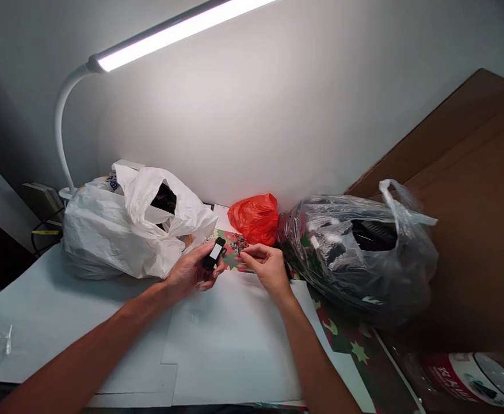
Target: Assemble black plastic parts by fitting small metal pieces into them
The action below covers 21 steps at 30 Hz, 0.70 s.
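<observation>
My left hand (191, 273) is closed around a small black device with a white label (214, 253), holding it just above the white paper sheets (230, 339). My right hand (266, 265) is beside it, fingers pinched together over the edge of the red and green star-patterned paper (342, 339); whatever it pinches is too small to make out. The two hands are a few centimetres apart.
A white plastic bag (118, 236) lies at the left, a small red bag (255, 218) behind the hands, and a clear bag of dark items (355, 247) at the right. A lit desk lamp (165, 37) arches overhead. Brown cardboard (472, 190) stands at right.
</observation>
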### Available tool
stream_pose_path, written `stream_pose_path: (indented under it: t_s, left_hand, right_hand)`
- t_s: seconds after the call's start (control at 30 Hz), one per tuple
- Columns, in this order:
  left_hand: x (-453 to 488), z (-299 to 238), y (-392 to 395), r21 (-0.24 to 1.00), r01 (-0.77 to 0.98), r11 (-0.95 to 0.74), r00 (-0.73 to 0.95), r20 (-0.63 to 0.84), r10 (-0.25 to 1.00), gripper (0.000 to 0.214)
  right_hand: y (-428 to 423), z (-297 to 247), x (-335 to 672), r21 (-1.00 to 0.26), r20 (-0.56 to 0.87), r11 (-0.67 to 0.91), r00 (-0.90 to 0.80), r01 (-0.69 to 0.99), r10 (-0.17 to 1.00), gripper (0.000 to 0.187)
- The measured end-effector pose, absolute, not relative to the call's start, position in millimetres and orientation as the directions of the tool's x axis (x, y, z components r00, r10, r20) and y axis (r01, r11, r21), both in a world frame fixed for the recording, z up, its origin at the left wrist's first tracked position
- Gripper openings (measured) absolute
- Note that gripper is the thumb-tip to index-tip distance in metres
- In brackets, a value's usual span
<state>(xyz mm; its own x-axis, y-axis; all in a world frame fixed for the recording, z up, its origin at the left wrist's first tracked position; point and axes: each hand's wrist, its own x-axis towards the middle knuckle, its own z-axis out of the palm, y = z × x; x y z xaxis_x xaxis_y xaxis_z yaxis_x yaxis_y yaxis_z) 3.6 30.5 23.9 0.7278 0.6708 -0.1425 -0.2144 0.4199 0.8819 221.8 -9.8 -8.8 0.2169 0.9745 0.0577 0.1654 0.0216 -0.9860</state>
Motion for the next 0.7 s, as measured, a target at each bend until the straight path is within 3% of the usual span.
stream_pose_path:
  t_s: [0.17, 0.3, 0.5, 0.7]
  left_hand:
    - [7.6, 19.5, 31.2, 0.93, -0.132, 0.343, 0.675, -0.168, 0.718, 0.061]
    - [11.9, 10.3, 34.9, 0.977, -0.042, 0.208, 0.616, -0.139, 0.776, 0.065]
    - [14.8, 8.8, 36.2, 0.994, 0.083, -0.075, 0.487, 0.025, 0.873, 0.047]
    - [10.7, 9.0, 35.2, 0.899, 0.284, -0.332, 0.432, 0.19, 0.882, 0.035]
  right_hand:
    - [-7.5, -24.5, 221.2, -0.996, -0.016, 0.004, 0.232, -0.086, 0.973, 0.052]
    - [-6.1, -32.7, 219.5, -0.981, -0.055, -0.012, 0.22, -0.192, 0.974, 0.05]
    - [-2.3, -35.3, 219.1, -0.976, -0.028, 0.019, 0.212, -0.219, 0.977, 0.047]
    - [-2.2, -28.6, 220.5, -0.982, 0.084, 0.116, 0.207, -0.147, 0.975, 0.041]
